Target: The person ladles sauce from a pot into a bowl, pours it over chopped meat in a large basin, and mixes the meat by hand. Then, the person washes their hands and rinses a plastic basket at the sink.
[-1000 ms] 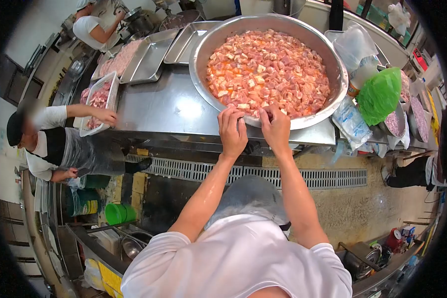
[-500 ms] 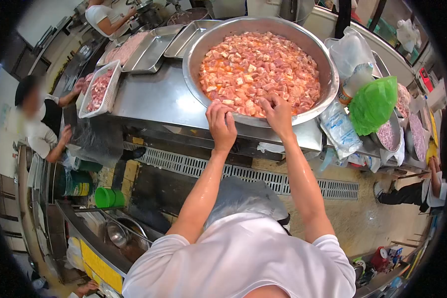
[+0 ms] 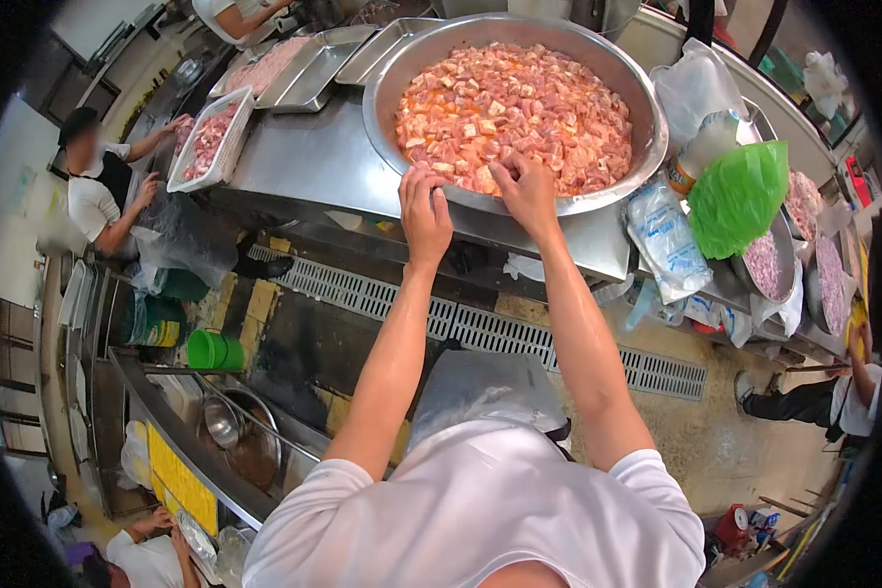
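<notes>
A large round metal basin (image 3: 647,157) full of diced raw meat (image 3: 519,108) in reddish liquid stands at the front of the steel counter. My left hand (image 3: 425,223) is at the basin's near left rim, its fingers bent over the edge and the thumb set apart. To the right of it, my right hand (image 3: 529,196) is curled at the near rim. Its thumb and forefinger are bent close together over the edge of the meat; anything small between them is hidden.
Metal trays (image 3: 318,69) and a white basket of meat (image 3: 211,147) stand left on the counter (image 3: 304,167). A green plastic bag (image 3: 740,196), a clear bag (image 3: 668,235) and bowls (image 3: 769,265) crowd the right. Co-workers (image 3: 103,186) stand around; a floor drain (image 3: 500,338) runs below.
Both hands have shifted a little left along the near rim. My view has tilted slightly, so the basin appears higher. A co-worker at the lower left shows more fully.
</notes>
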Available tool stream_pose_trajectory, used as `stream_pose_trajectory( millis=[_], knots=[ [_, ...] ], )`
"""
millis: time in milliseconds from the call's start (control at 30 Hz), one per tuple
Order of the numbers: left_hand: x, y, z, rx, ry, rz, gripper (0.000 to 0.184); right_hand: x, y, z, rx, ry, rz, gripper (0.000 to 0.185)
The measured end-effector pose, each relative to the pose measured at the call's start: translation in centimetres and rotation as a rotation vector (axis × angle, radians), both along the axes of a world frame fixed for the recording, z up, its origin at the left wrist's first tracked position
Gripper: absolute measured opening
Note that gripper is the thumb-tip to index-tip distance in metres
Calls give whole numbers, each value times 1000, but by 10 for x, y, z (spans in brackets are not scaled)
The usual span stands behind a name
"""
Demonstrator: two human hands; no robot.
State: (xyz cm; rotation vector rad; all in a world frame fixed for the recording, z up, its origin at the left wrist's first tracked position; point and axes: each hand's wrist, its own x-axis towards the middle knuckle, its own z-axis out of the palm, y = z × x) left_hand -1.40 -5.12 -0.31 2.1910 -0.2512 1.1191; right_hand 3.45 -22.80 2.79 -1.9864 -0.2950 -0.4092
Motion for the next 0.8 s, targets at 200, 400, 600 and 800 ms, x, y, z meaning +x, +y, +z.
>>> stream_pose_trajectory(
  millis=[200,400,600,800],
  knots=[
    [-2,-7,5,-17,37,29,16,-6,6,2,-30,-65,-31,27],
    [-4,-2,4,8,12,-1,16,-9,6,4,-21,-68,-39,27],
    [-7,-4,2,11,25,-2,16,-10,5,5,-40,-89,-35,28],
    [-4,-4,-1,3,13,6,17,-6,5,-1,-60,-106,-24,24]
  ],
)
